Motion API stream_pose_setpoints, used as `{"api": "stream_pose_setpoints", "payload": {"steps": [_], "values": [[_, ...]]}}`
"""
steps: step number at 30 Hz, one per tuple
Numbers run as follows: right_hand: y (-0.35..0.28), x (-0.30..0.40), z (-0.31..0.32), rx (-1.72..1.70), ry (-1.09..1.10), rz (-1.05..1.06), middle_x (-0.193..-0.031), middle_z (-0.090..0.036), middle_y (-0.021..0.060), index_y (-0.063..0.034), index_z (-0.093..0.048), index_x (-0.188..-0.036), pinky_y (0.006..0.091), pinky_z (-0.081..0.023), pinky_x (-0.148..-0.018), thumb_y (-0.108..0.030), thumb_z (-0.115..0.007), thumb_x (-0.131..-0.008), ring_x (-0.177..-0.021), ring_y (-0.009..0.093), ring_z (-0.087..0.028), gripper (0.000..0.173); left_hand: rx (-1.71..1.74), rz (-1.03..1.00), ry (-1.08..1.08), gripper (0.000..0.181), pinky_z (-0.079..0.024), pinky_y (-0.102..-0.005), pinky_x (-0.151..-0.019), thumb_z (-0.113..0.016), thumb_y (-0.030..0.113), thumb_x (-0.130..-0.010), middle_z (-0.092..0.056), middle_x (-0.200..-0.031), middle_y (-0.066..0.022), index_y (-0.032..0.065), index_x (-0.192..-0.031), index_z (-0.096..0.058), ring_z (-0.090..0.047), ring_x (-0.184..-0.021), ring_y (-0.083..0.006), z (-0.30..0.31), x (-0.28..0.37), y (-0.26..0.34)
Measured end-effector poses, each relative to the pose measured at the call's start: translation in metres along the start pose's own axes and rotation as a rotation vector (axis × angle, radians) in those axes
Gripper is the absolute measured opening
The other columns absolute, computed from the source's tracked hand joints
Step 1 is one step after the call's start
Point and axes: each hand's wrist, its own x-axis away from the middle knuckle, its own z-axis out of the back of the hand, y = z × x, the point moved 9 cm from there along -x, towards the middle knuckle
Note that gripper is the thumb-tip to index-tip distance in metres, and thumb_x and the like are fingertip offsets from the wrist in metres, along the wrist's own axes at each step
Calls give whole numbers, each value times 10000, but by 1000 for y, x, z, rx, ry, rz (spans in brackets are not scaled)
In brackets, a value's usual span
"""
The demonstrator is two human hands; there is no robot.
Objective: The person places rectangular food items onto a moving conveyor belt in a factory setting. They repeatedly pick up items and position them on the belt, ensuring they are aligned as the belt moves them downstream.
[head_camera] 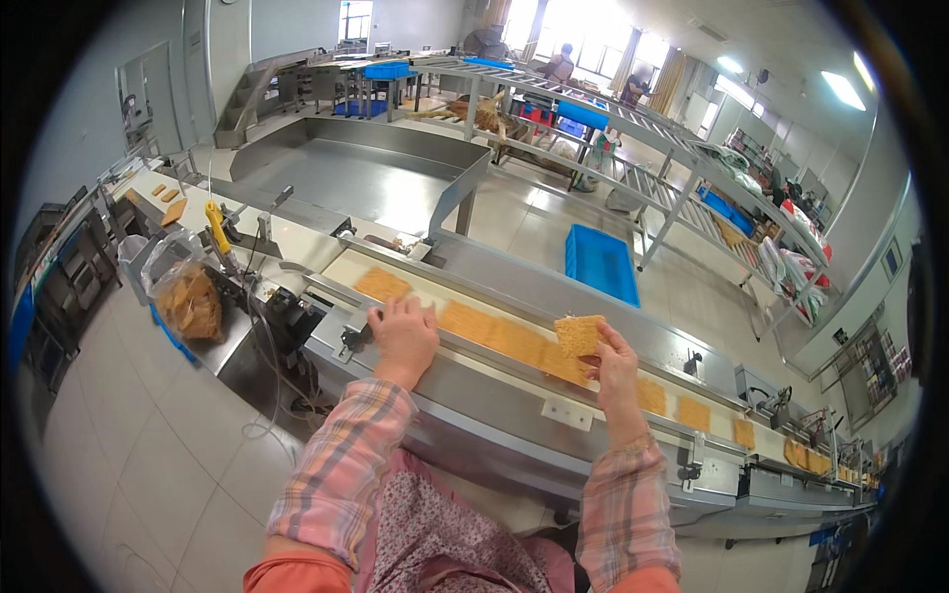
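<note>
My right hand (619, 370) pinches a square golden-brown food cake (577, 336) between thumb and fingers, lifted above a pale conveyor belt (337, 268). Over the belt's near rail sits my left hand (406, 337), fingers apart, with nothing seen in its grasp. Just beyond its fingertips lies a single cake (381, 283), slightly blurred. Between my hands, a row of cakes (497, 333) lies almost edge to edge on the belt. Further right, spaced cakes (694, 413) lie along the same belt.
A clear plastic bag of brown pieces (189, 304) stands at left, near a yellow-handled tool (216, 226) and loose cables. Metal rails (519, 278) border the belt. Beyond are a steel tray table (348, 163), a blue crate (602, 264) on the floor, a roller rack (549, 93) and two people.
</note>
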Motion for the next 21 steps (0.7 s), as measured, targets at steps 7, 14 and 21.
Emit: {"api": "stream_pose_setpoints", "payload": {"steps": [7,14,21], "values": [[-9,-11,-59,234,-54,215,-1030,-700,115,-64,-692,-1174,331,-525,-672,-183,-538,-968,-844,235,-673,284,426,-234,124,225,-389,-461,-942,-627,137,-831,-648,-1024,-108,86,-1050,-650,-593,-1041,-318,33,-2,26],[2,-21,-157,451,-123,425,-928,-724,159,-9,-698,-1137,362,-522,-774,-225,-630,-894,-828,245,-681,332,273,-14,254,249,-374,-449,-948,-613,65,-836,-594,-1091,-107,67,-1085,-599,-549,-1098,-300,31,-4,-3],[34,-2,-205,994,-303,462,-965,-701,215,-90,-689,-1153,472,-526,-842,-309,-629,-867,-936,388,-665,365,259,-52,200,225,-386,-459,-931,-616,70,-819,-592,-1081,-107,76,-1042,-592,-551,-1079,-300,11,0,-1]]}}
